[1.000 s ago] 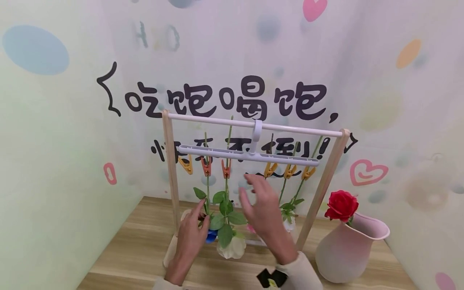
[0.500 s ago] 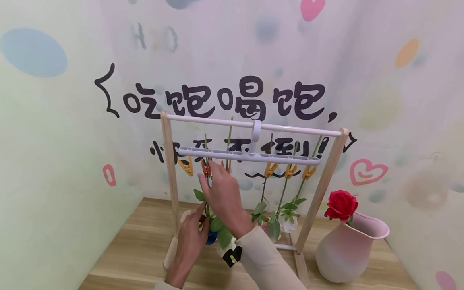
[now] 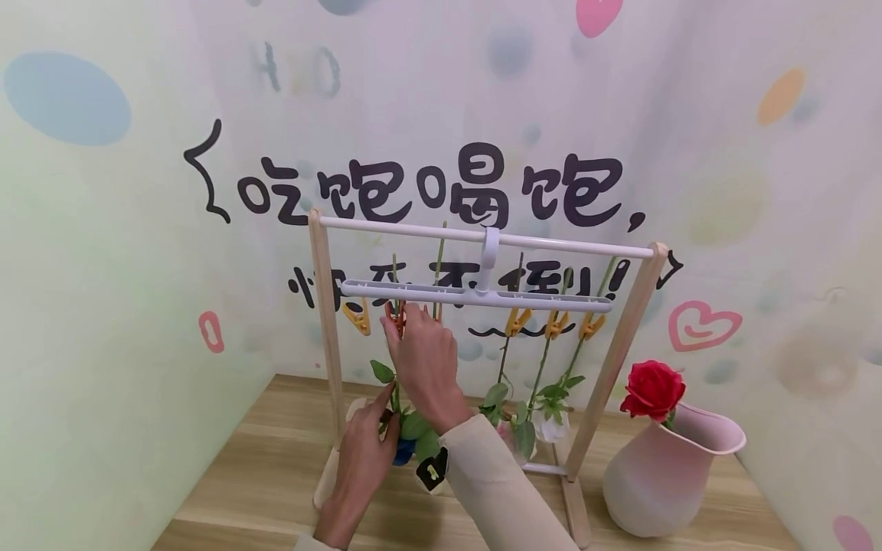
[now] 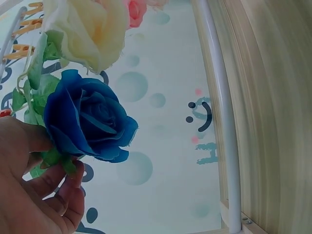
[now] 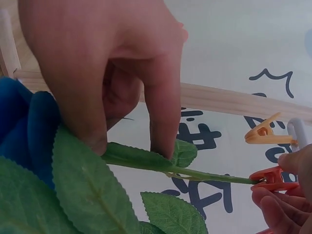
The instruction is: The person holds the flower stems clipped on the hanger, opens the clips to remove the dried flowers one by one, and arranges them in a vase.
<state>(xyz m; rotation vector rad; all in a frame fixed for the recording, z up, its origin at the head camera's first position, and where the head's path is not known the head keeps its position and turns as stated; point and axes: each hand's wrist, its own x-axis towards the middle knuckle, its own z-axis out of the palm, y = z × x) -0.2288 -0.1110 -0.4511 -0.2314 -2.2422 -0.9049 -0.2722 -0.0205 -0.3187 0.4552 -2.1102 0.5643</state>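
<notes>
A blue rose [image 4: 92, 117] hangs head down, its leafy stem [image 5: 217, 176] running up into a red clip [image 5: 274, 186] on the white hanger [image 3: 475, 298]. My left hand [image 3: 365, 451] pinches that stem between thumb and fingers just behind the bloom, among the leaves. Up at the hanger, my right hand [image 3: 427, 360] pinches the handles of the red clip, which sits around the stem; in the head view the hand covers most of it. Beside the blue rose hangs a cream rose [image 4: 85, 34], largely hidden behind my right arm in the head view.
A wooden rack [image 3: 616, 356] carries the hanger on its top bar. A yellow clip [image 3: 358, 317] hangs at the left end. More flowers hang from yellow clips [image 3: 555, 325] on the right. A pink vase [image 3: 654, 490] with a red rose [image 3: 653, 390] stands to the right.
My right hand has swung left from the rack's middle to the red clip, and its fingers have closed on the handles. My left hand stays at the blue rose's stem.
</notes>
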